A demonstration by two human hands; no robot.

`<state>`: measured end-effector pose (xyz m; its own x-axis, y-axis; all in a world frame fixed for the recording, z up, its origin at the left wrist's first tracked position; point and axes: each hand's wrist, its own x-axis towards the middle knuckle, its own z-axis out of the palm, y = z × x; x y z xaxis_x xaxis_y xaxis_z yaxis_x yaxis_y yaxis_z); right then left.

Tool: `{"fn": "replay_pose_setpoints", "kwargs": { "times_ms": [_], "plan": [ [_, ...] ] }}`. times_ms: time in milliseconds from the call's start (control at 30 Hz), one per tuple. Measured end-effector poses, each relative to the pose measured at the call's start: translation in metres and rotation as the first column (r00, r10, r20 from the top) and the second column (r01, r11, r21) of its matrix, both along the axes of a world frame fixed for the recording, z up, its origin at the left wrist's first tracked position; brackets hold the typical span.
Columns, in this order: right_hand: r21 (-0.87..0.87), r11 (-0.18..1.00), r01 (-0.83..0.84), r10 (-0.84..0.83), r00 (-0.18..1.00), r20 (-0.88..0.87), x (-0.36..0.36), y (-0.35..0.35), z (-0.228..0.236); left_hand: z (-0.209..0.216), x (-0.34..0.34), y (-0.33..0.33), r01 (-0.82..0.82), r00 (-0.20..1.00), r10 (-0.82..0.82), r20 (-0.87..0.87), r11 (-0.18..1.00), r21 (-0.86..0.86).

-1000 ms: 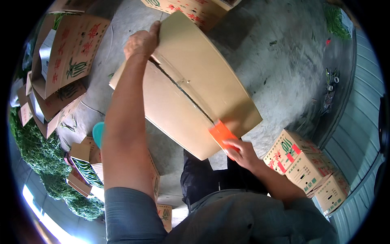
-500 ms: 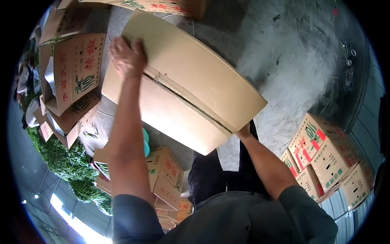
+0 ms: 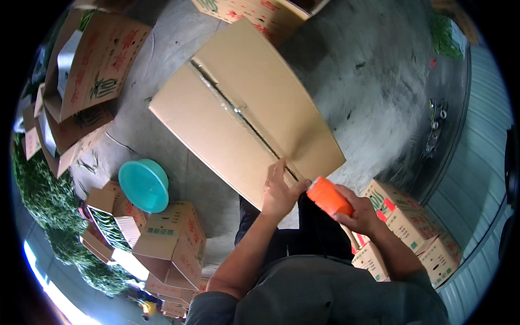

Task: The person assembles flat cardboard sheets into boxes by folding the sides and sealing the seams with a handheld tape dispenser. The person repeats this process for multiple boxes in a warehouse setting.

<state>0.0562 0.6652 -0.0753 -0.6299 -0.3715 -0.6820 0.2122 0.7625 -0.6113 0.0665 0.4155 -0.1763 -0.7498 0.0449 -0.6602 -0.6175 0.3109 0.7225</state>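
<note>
A large plain brown cardboard box [image 3: 281, 103] lies at a slant before me, its two top flaps meeting along a dark seam. Shiny clear tape [image 3: 237, 110] shows on part of that seam. My left hand [image 3: 278, 192] rests at the near end of the box, fingers stretched along the seam and thumb apart. Close to that thumb, my right hand [image 3: 360, 214] grips an orange tape dispenser [image 3: 329, 196] just off the box's near edge. Whether tape runs from the dispenser to the box I cannot make out.
A turquoise basin [image 3: 145, 186] stands left, beside an open carton [image 3: 172, 238]. Printed cartons [image 3: 103, 70] stand at far left near a heap of green vegetables [image 3: 49, 206]. Stacked cartons [image 3: 406, 225] stand at right, and another carton [image 3: 260, 19] beyond the box.
My left hand has come from the far left of the box to its near end. My right hand has left the near corner and now holds the orange tape dispenser.
</note>
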Motion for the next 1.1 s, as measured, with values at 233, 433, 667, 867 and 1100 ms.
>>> {"fn": "replay_pose_setpoints", "kwargs": {
  "times_ms": [233,433,667,867,1100],
  "plan": [
    [-0.167,0.81,-0.563,0.559,0.826,-0.075,-0.109,-0.122,0.003,0.018,0.018,-0.11,-0.584,0.807,0.408,0.427,0.653,0.481],
    [-0.08,0.688,-0.722,0.699,0.688,-0.196,-0.156,-0.234,-0.027,-0.073,0.059,-0.209,-0.913,0.333,0.898,0.287,0.232,0.335],
    [0.184,0.561,-0.807,0.828,0.542,-0.145,-0.197,-0.267,-0.081,-0.235,0.038,-0.163,-0.823,0.524,0.847,-0.09,0.476,-0.31],
    [0.147,0.597,-0.789,0.801,0.574,-0.172,-0.199,-0.252,-0.094,-0.123,-0.002,-0.139,-0.874,0.412,0.908,-0.074,0.371,-0.314],
    [-0.005,0.621,-0.783,0.764,0.607,-0.217,-0.222,-0.223,-0.089,-0.097,-0.026,-0.135,-0.691,0.653,0.736,-0.176,0.485,-0.536]
  ]
}}
